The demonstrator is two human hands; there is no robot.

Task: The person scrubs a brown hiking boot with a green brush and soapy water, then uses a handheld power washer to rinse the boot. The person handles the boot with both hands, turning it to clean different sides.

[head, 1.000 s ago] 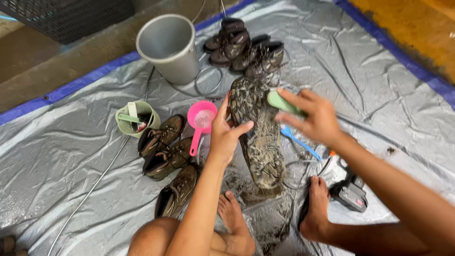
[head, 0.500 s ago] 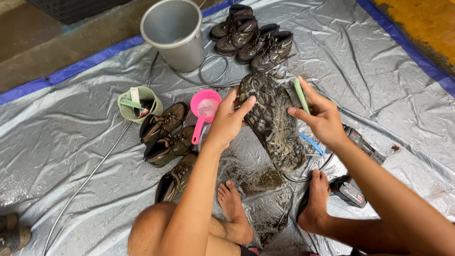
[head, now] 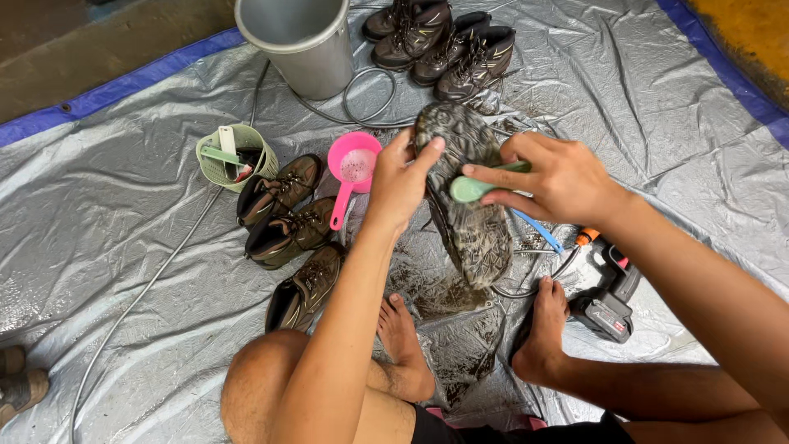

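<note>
Here the left hand holds a muddy boot with the sole turned up, the fingers closed on the toe end and the thumb pressed on the sole edge. The right hand is closed around a green brush; its rounded end shows just below the fingers, and the brush lies across the middle of the sole, touching it. The heel of the boot points down, toward the wet mud on the grey tarp, between the two bare feet.

Just left of the left hand lies a pink scoop with its handle pointing down. Further left of it three brown boots lie in a row, and beyond them stands a small green basket with tools inside. Above the held boot, well apart, stands a grey bucket, and beside it is a group of dark boots. A thin hose runs over the tarp. Under the right wrist I see a blue brush handle, and near the right foot lies a black and red spray tool
</note>
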